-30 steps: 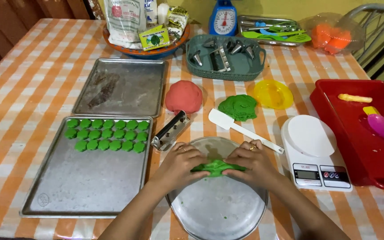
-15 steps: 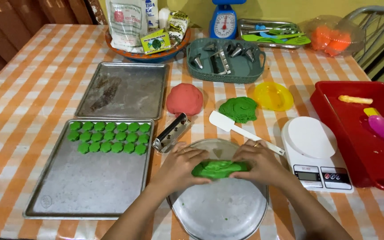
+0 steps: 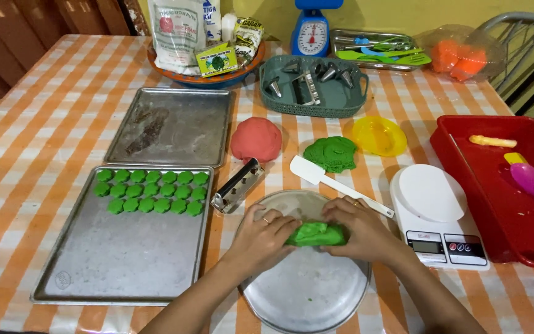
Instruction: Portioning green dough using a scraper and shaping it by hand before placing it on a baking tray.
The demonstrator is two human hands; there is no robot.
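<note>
While both hands press in from either side, the lump of green dough (image 3: 315, 234) sits squeezed between them over the far part of the round metal plate (image 3: 307, 291). Curled fingers (image 3: 279, 224) of the left hand (image 3: 266, 238) wrap the lump's left end, a ring showing on one of them. Those of the right hand (image 3: 360, 229) are bent the same way around its right end, closed onto the dough rather than spread.

Nearer the person, most of the plate lies bare. Left of the plate, a baking tray (image 3: 118, 260) holds rows of small green dough pieces (image 3: 151, 192) along its far edge. A metal cutter (image 3: 237, 185) rests between tray and plate. Beyond the plate lies a white spatula (image 3: 335, 184), its handle just beside the right hand's knuckles. Right of the plate stands a white digital kitchen scale (image 3: 437, 216), close to the right wrist, on the checked tabletop (image 3: 44, 142).
</note>
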